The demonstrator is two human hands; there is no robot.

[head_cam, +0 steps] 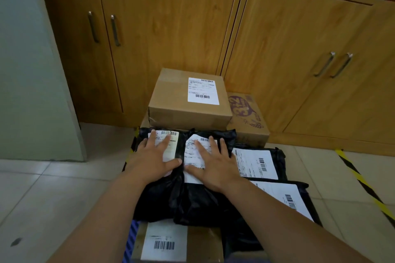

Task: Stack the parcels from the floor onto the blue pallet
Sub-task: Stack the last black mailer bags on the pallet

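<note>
Hands, left (154, 156) and right (213, 161), flat, fingers spread, gripping nothing, atop two black parcels (192, 200) side by side.

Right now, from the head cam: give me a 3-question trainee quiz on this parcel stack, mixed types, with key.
1. True or false: the left hand and right hand both lie flat on black bags.
2. Multiple choice: the plain brown box with the white label stands A) behind the black bags, near the wooden cabinets; B) on the tiled floor at left; C) in the person's hands.
3. Fill in: the tape on the floor at right is striped yellow and ____.

Key
1. True. The fingers are straight, each hand pressing on its own bag: left bag, right bag.
2. A
3. black
</note>
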